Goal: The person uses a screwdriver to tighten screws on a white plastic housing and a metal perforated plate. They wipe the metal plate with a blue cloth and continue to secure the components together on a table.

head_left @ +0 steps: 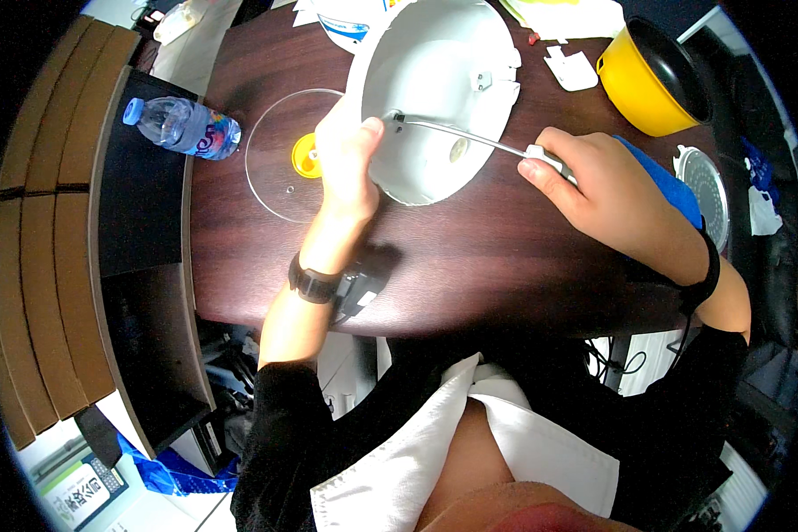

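A round white plastic shell (426, 66), hollow side toward me, is tilted up at the far middle of the table. My left hand (348, 168) is closed on its left rim, thumb over the edge. A screwdriver (474, 136) with a thin metal shaft and a pale handle is gripped in my right hand (607, 186). Its shaft reaches leftward into the shell, and the tip is at a small dark fitting (399, 118) on the inner wall near my left thumb. Whether the tip sits in a screw I cannot tell. A small white fitting (481, 82) shows on the shell's right inner side.
Left of the shell lies a glass lid (266, 199) with a yellow knob (305, 156), and beyond it a water bottle (182, 129). A yellow pot (634, 93), a flat white part (573, 71), a blue cloth (665, 182) and a round metal plate (708, 186) are at right.
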A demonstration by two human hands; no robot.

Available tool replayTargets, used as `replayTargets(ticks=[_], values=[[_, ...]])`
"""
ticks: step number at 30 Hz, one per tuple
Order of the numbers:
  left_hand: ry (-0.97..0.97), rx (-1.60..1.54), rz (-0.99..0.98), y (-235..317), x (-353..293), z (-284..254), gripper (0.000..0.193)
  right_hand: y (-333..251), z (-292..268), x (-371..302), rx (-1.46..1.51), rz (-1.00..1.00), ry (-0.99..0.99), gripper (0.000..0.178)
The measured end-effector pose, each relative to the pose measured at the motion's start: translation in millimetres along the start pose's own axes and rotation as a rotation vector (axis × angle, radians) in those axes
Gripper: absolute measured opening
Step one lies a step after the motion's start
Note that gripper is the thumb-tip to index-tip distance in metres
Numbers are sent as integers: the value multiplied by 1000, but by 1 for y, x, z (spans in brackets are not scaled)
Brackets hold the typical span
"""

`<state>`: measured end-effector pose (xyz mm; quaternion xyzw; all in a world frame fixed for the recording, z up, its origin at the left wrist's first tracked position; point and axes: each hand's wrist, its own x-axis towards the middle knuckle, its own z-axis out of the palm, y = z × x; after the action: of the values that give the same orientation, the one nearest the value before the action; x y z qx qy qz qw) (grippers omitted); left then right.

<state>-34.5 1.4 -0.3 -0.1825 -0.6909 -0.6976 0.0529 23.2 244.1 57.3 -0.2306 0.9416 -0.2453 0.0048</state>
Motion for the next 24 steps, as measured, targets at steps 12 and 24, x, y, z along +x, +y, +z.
replayTargets(ticks=[12,24], values=[[19,-24,-3,-1,-1,1,47,-2,-5,9,32,45,-105,35],[-35,80,38,6,-3,-2,45,1,-30,20,-59,50,-172,38]])
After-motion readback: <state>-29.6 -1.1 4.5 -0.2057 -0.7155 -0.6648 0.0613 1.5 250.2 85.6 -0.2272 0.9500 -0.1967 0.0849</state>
